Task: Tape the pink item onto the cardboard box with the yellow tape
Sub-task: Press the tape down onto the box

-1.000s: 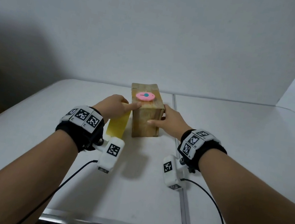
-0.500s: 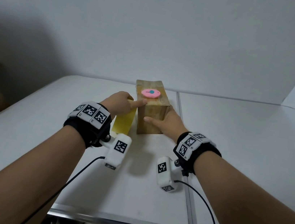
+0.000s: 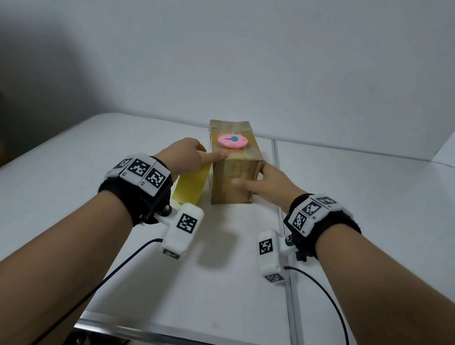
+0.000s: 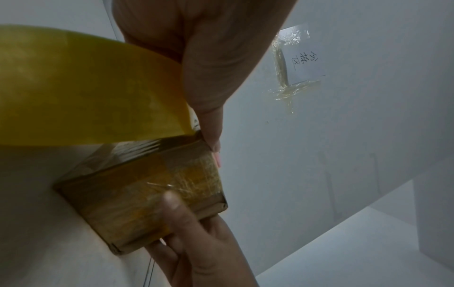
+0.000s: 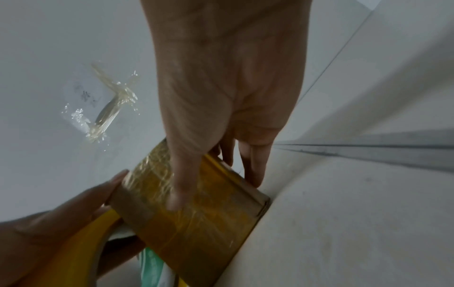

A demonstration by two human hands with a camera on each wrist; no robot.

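Altogether, one cardboard box (image 3: 232,173), one pink item (image 3: 232,141) and one strip of yellow tape (image 3: 191,185) are showing, along with two hands. Standing upright on the white table (image 3: 360,220), the box is resting with its long top face running away from the person toward the wall. On that top face the pink item is lying flat, an oval with its long axis running left to right, across the box; a small blue dot is sitting at its middle.

Reaching in from the side, the left hand (image 3: 186,158) is pressing its extended forefinger onto the near left edge of the box top, just short of the pink item, while the tape is hanging down from under that hand beside the box's left wall. Whether the other fingers are pinching the tape cannot be told.

Opposite, the right hand (image 3: 270,182) is bracing the box, thumb lying flat on the near face and fingers wrapping around the right wall.
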